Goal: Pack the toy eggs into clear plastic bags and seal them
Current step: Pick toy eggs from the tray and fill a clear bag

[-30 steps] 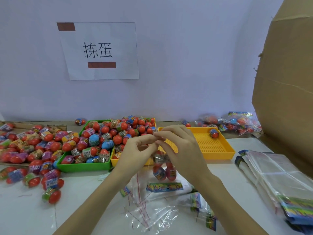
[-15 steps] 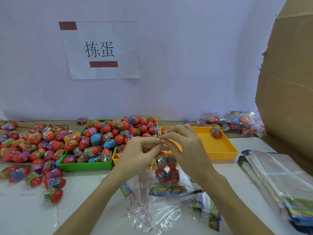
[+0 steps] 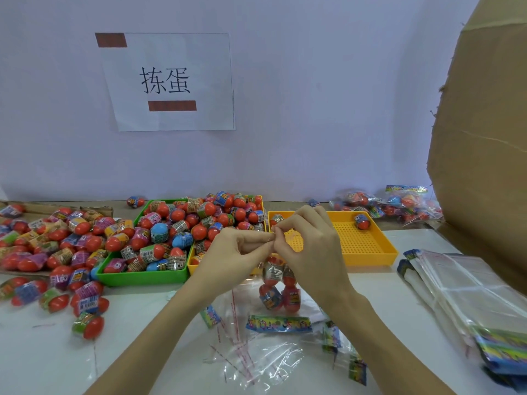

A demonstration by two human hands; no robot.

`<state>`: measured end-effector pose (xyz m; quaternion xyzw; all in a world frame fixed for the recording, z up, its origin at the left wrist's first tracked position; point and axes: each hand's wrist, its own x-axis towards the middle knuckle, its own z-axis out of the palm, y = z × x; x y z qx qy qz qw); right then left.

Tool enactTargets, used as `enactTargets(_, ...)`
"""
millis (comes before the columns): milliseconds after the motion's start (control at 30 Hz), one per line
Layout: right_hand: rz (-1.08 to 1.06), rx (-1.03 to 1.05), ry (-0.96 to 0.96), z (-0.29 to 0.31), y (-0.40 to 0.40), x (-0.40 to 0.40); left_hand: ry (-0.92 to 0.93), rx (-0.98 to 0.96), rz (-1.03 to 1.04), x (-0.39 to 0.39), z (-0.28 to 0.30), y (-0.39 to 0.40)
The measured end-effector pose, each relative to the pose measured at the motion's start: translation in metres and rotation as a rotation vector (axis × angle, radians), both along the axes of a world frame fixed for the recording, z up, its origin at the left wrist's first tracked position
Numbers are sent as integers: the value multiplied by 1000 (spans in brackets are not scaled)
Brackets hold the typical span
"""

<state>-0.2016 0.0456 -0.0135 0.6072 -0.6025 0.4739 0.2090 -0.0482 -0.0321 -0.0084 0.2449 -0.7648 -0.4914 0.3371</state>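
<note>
Two hands are meeting above the middle of a white table [image 3: 42, 360], pinching the top edge of a clear plastic bag [image 3: 278, 283] between them. The left hand [image 3: 228, 252] is gripping the bag's mouth with thumb and forefinger closed together; the right hand [image 3: 310, 246] is doing the same from the other side, fingers curled and clamped on the same strip. The bag is hanging beneath the fingertips, holding what look like four toy eggs [image 3: 281, 297] stacked in pairs, its bottom seemingly just above the tabletop.

To the left, a green tray [image 3: 142, 276] is overflowing with red, blue and wrapped eggs, and more are lying loose on the far left. A yellow tray [image 3: 368, 252] is sitting just beyond the hands, nearly bare. A stack of unused bags [image 3: 456, 283] is lying at the right, and filled bags [image 3: 385, 206] are resting far right against the wall. Peeled strips and loose film [image 3: 256, 363] are scattered near the viewer.

The bag film is likely thin, soft and slippery, while the eggs seem light but hard, so gripping the top strip close on both sides should be keeping the seal flat.
</note>
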Motion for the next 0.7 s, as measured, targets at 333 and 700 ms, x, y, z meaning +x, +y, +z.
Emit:
enactTargets(333,-180,-54,-462,8,5,-57,79,261,-4,7,1,-11)
enactTargets(700,-33,120,-518,6,5,-70,201,368,195,17,-3,-29)
